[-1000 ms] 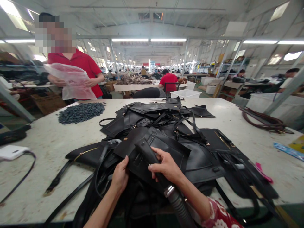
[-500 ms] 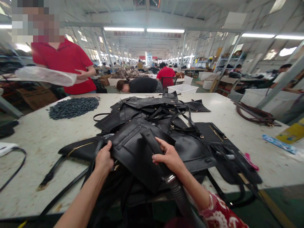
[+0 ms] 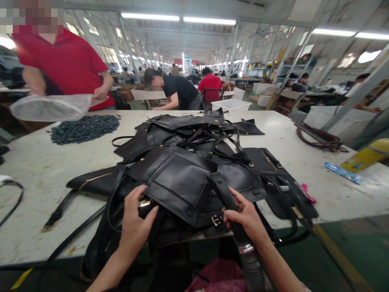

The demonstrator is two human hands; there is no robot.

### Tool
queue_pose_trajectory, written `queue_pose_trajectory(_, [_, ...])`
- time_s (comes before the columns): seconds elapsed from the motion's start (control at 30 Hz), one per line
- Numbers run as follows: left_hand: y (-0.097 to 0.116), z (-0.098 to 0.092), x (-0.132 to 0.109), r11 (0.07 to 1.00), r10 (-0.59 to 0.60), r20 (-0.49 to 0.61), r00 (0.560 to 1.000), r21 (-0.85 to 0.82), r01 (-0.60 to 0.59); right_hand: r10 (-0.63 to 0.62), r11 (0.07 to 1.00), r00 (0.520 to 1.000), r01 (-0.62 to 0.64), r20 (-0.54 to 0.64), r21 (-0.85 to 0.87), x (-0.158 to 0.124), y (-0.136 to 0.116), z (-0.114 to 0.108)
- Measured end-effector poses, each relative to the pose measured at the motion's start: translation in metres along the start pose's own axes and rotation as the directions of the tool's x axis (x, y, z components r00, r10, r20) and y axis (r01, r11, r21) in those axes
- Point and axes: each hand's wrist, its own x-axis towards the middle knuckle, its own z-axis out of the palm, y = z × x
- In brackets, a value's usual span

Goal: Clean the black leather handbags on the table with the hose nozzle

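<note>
Bags [image 3: 179, 174] overran the near edge of the worktop [image 3: 282, 134]
Pellets [image 3: 85, 129] lay by the far edge, a packet [image 3: 343, 172] rightward; left hand [image 3: 133, 223] spread open, right hand [image 3: 247, 217] gripped a nozzle [image 3: 221, 188].

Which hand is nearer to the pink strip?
Right. The right hand, holding the black nozzle, is left of the pink strip with black bag parts between; the left hand, open beside the front black panel, is much farther left.

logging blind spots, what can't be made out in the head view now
All in the head view:
Ribbed hose: far end, cut off by the bottom edge
Right hand: grip's far side, hidden behind the black nozzle
Tabletop: middle, covered by black bag pieces
Distant workers: hands too small
</note>
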Motion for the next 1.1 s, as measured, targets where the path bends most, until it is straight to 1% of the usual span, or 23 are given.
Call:
queue_pose_trajectory(0.03, [0.007, 0.001, -0.004, 0.974, 0.188, 0.168, 0.968, 0.093, -0.206, 0.001, 1.000, 1.000, 0.000, -0.015, 0.005, -0.003, 0.000, -0.003])
queue_pose_trajectory(0.07, [0.013, 0.004, -0.006, 0.917, 0.325, 0.330, 0.886, 0.118, -0.380, 0.006, 1.000, 1.000, -0.006, -0.026, 0.007, -0.007, 0.001, -0.006])
queue_pose_trajectory(0.1, [0.019, 0.009, -0.008, 0.854, 0.416, 0.449, 0.791, 0.107, -0.510, 0.015, 1.000, 1.000, -0.014, -0.028, 0.008, -0.010, 0.002, -0.009])
queue_pose_trajectory(0.13, [0.024, 0.015, -0.008, 0.801, 0.469, 0.523, 0.712, 0.087, -0.592, 0.023, 1.000, 1.000, -0.023, -0.022, 0.008, -0.013, 0.003, -0.011])
queue_pose_trajectory(0.17, [0.028, 0.022, -0.006, 0.770, 0.493, 0.568, 0.659, 0.068, -0.634, 0.029, 1.000, 1.000, -0.029, -0.010, 0.007, -0.017, 0.004, -0.013])
queue_pose_trajectory(0.2, [0.031, 0.030, -0.004, 0.767, 0.491, 0.594, 0.637, 0.052, -0.639, 0.034, 0.999, 0.999, -0.034, 0.004, 0.004, -0.020, 0.005, -0.015])
queue_pose_trajectory(0.23, [0.032, 0.037, 0.000, 0.794, 0.465, 0.606, 0.646, 0.038, -0.607, 0.037, 0.999, 0.999, -0.037, 0.015, -0.002, -0.024, 0.006, -0.016])
queue_pose_trajectory(0.27, [0.033, 0.042, 0.005, 0.844, 0.413, 0.604, 0.682, 0.028, -0.536, 0.041, 0.999, 0.999, -0.041, 0.022, -0.010, -0.027, 0.007, -0.016])
queue_pose_trajectory(0.3, [0.034, 0.047, 0.011, 0.905, 0.336, 0.598, 0.728, 0.011, -0.426, 0.046, 0.999, 0.999, -0.046, 0.025, -0.018, -0.031, 0.007, -0.016])
queue_pose_trajectory(0.33, [0.034, 0.050, 0.017, 0.959, 0.237, 0.593, 0.770, -0.015, -0.284, 0.051, 0.998, 0.998, -0.050, 0.025, -0.025, -0.035, 0.006, -0.016])
queue_pose_trajectory(0.37, [0.034, 0.052, 0.024, 0.991, 0.129, 0.590, 0.797, -0.054, -0.120, 0.054, 0.998, 0.998, -0.053, 0.024, -0.028, -0.038, 0.006, -0.015])
queue_pose_trajectory(0.4, [0.034, 0.053, 0.029, 0.993, 0.019, 0.593, 0.805, -0.102, 0.052, 0.056, 0.998, 0.998, -0.055, 0.025, -0.030, -0.041, 0.005, -0.014])
queue_pose_trajectory(0.43, [0.035, 0.053, 0.034, 0.964, -0.078, 0.608, 0.790, -0.156, 0.215, 0.057, 0.998, 0.998, -0.057, 0.027, -0.030, -0.044, 0.003, -0.012])
queue_pose_trajectory(0.5, [0.034, 0.052, 0.041, 0.843, -0.227, 0.639, 0.735, -0.249, 0.477, 0.059, 0.998, 0.998, -0.058, 0.038, -0.032, -0.047, 0.001, -0.007])
queue_pose_trajectory(0.53, [0.033, 0.052, 0.043, 0.771, -0.284, 0.647, 0.707, -0.284, 0.570, 0.059, 0.998, 0.997, -0.058, 0.053, -0.034, -0.048, 0.000, -0.004])
queue_pose_trajectory(0.57, [0.032, 0.051, 0.044, 0.703, -0.327, 0.653, 0.683, -0.314, 0.637, 0.059, 0.998, 0.995, -0.057, 0.075, -0.036, -0.048, -0.001, 0.000])
queue_pose_trajectory(0.63, [0.030, 0.050, 0.046, 0.586, -0.385, 0.655, 0.650, -0.371, 0.720, 0.056, 0.998, 0.991, -0.052, 0.123, -0.040, -0.047, -0.003, 0.009])
queue_pose_trajectory(0.7, [0.029, 0.048, 0.047, 0.489, -0.421, 0.651, 0.632, -0.423, 0.762, 0.059, 0.998, 0.985, -0.053, 0.163, -0.046, -0.045, -0.006, 0.020])
queue_pose_trajectory(0.8, [0.029, 0.045, 0.046, 0.410, -0.448, 0.641, 0.623, -0.472, 0.781, 0.076, 0.997, 0.970, -0.067, 0.230, -0.046, -0.041, -0.010, 0.036])
queue_pose_trajectory(0.9, [0.031, 0.045, 0.041, 0.391, -0.429, 0.640, 0.637, -0.504, 0.770, 0.051, 0.998, 0.953, -0.055, 0.298, 0.004, -0.034, -0.010, 0.051])
queue_pose_trajectory(1.0, [0.031, 0.045, 0.035, 0.357, -0.399, 0.645, 0.652, -0.545, 0.758, 0.015, 0.999, 0.955, -0.028, 0.295, 0.038, -0.023, -0.008, 0.061])
queue_pose_trajectory(1.07, [0.029, 0.041, 0.038, 0.316, -0.427, 0.598, 0.678, -0.604, 0.732, -0.008, 0.999, 0.964, -0.005, 0.266, 0.048, -0.017, -0.010, 0.065])
queue_pose_trajectory(1.1, [0.027, 0.037, 0.042, 0.292, -0.467, 0.534, 0.705, -0.659, 0.693, -0.027, 0.998, 0.968, 0.012, 0.249, 0.063, -0.014, -0.012, 0.065])
